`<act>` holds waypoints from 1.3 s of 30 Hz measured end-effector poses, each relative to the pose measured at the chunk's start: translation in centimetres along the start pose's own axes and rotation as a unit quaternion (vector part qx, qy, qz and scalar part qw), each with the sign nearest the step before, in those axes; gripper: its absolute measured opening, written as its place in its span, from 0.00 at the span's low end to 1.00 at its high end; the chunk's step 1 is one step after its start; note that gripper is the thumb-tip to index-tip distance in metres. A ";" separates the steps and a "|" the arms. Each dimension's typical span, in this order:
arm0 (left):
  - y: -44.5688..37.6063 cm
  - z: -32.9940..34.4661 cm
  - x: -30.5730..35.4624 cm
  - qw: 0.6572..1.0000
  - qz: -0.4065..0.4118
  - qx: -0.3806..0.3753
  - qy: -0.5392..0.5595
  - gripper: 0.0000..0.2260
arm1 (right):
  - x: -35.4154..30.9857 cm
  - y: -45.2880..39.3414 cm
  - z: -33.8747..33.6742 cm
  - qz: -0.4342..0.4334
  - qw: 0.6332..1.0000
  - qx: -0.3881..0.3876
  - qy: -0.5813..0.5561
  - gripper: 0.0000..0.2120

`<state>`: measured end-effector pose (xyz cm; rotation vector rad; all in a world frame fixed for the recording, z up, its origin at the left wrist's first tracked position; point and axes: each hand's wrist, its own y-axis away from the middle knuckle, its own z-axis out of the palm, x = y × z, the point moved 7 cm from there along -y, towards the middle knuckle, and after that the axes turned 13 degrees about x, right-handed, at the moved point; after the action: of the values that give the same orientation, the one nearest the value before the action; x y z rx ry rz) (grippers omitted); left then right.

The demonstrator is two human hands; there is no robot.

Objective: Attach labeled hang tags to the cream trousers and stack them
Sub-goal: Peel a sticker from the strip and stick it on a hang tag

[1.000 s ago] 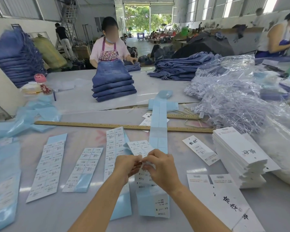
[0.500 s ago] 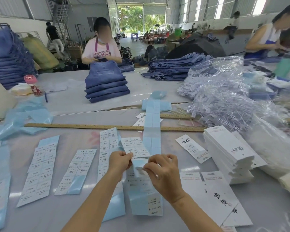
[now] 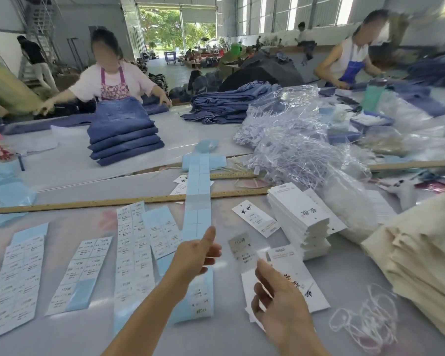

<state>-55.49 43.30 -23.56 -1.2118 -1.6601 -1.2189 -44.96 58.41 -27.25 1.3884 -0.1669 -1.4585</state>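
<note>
My left hand point(image 3: 197, 253) grips a long blue backing strip point(image 3: 198, 191) that runs away from me across the table, thumb raised. To its right, my right hand point(image 3: 280, 304) pinches a small printed sticker label point(image 3: 240, 249) at its fingertips, just above a white hang tag point(image 3: 297, 286) lying flat. A thick stack of white hang tags point(image 3: 298, 222) stands beyond it, with one loose tag point(image 3: 254, 218) beside it. Folded cream trousers point(image 3: 421, 265) are piled at the right edge.
Several sheets of sticker labels point(image 3: 80, 273) lie at the left. A long wooden ruler point(image 3: 113, 201) crosses the table. White string loops point(image 3: 365, 322) lie near the trousers. Bags of plastic tag pins point(image 3: 293, 140) sit behind. A person across folds jeans point(image 3: 123, 140).
The hands have parted: the right hand pulled the peeled sticker rightward over the hang tag, while the left hand stayed on the blue strip. The view swung right, showing the cream trousers.
</note>
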 end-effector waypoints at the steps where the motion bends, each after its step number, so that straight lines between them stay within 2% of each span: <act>1: 1.1 1.3 -0.5 0.999 -0.036 -0.030 -0.001 0.26 | 0.3 0.3 -0.6 0.015 1.000 0.004 -0.010 0.03; 4: 3.2 3.4 -1.2 0.998 -0.049 -0.039 -0.008 0.24 | 0.9 0.7 -2.5 0.046 0.998 0.024 -0.038 0.04; 10: 5.1 5.3 -1.1 0.999 0.006 -0.029 0.014 0.09 | 2.1 1.5 -5.3 0.087 0.992 0.058 -0.072 0.05; 15: 5.8 6.0 -1.0 0.999 -0.022 -0.003 0.046 0.19 | 2.6 1.7 -6.5 0.115 0.986 0.066 -0.103 0.05; 19: 6.1 6.7 -1.0 0.999 -0.002 -0.027 0.036 0.22 | 2.7 1.2 -7.1 0.113 0.985 0.070 -0.110 0.07; 23: 5.9 7.2 -1.3 0.999 0.038 -0.021 0.027 0.09 | 3.2 0.7 -7.5 0.114 0.984 0.082 -0.111 0.06; 25: 5.5 7.5 -1.5 0.998 0.055 -0.016 0.008 0.04 | 3.7 0.5 -7.6 0.117 0.983 0.090 -0.112 0.05; 31: 2.7 9.7 -1.2 0.980 0.138 -0.027 -0.138 0.09 | 6.1 0.8 -5.7 0.210 0.954 0.070 -0.202 0.08; 35: 0.9 12.5 -1.6 0.972 0.145 -0.082 -0.164 0.09 | 6.9 0.7 -4.3 0.231 0.935 0.048 -0.264 0.14; 39: 0.0 14.8 -2.4 0.960 0.156 -0.133 -0.192 0.10 | 7.7 0.1 -3.6 0.234 0.934 0.039 -0.269 0.18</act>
<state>-55.25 56.90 -29.89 -1.8982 -1.5173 -1.0764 -40.19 54.71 -33.19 0.8890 -0.8541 -1.3918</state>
